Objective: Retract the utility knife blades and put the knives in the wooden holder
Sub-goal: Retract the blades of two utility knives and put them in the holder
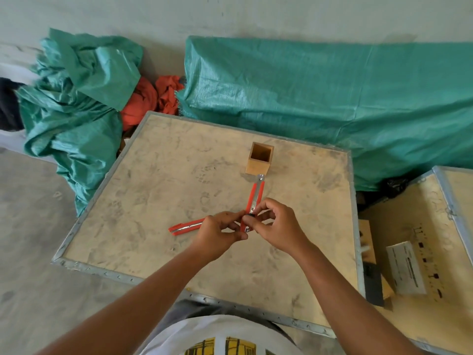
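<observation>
A square wooden holder (259,158) stands open-topped on the plywood crate top (158,175). Both hands grip one red utility knife (255,194) that points toward the holder, its metal tip close to the holder's base. My left hand (220,233) pinches the knife's near end. My right hand (279,225) has its fingers on the black slider near that same end. A second red utility knife (184,227) lies flat on the crate top, just left of my left hand.
The crate top has a metal edge strip (107,272). Green tarpaulin bundles (332,98) and red cloth (153,98) lie behind it. A second crate (419,239) with a white label stands at the right. Concrete floor lies to the left.
</observation>
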{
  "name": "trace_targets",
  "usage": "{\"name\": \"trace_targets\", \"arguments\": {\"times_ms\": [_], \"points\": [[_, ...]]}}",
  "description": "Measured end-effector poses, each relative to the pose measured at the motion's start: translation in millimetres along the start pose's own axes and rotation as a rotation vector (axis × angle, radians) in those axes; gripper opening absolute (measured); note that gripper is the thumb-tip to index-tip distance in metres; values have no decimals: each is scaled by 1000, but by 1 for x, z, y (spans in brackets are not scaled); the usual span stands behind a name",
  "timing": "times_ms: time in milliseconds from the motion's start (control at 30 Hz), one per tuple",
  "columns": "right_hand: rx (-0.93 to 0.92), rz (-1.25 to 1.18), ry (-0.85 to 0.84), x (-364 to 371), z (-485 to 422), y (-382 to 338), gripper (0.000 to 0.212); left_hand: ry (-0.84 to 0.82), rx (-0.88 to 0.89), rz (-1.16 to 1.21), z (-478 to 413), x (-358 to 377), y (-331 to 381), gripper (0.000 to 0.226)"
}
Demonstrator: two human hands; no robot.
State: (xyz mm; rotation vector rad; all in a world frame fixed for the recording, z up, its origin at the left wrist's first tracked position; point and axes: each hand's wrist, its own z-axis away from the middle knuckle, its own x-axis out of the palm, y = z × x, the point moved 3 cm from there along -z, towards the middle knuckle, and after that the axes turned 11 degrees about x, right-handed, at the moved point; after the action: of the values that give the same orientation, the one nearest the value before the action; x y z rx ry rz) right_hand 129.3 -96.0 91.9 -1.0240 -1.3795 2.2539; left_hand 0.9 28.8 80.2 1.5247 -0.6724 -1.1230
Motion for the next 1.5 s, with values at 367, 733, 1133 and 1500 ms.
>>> {"name": "trace_targets", "arguments": {"times_ms": [367,733,1133,1500], "points": [[6,-36,122,-62,-82,-11,30,-40,57,-127,-94,12,7,62],[65,-17,400,-88,-213,2,30,53,-144,-297,-235,-8,-19,64],[111,204,368,-63,-250,21,31,38,-304,-279,-265,8,-66,51],[130,286,287,-56,-241,17,33,-10,-257,-395,-268,9,-64,52]]}}
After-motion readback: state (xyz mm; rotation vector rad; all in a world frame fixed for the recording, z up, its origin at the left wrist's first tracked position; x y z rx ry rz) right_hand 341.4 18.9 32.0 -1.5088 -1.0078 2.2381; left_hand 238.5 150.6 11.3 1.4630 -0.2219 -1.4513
